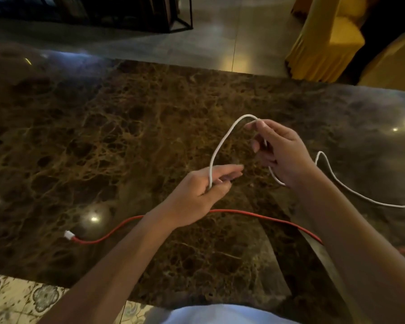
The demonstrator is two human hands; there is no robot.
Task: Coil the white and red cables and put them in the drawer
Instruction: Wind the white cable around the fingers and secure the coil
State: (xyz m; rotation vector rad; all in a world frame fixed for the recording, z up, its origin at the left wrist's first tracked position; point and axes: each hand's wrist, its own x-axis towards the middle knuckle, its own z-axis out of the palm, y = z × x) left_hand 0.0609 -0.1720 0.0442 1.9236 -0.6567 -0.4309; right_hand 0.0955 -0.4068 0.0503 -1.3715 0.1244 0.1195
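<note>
Nearest you, the thin red cable (262,215) with a white plug lies flat on the dark brown marble tabletop (126,136), passing under both forearms. Your left hand (204,190) and right hand (278,153) each pinch the thin white cable (222,141), arched between them; its tail runs off the right edge. No readable writing.

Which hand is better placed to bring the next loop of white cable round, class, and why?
Likely the right hand: it pinches the white cable at the arch's top, and the loose length trails off on its side. The left hand grips the loop's base as anchor.
</note>
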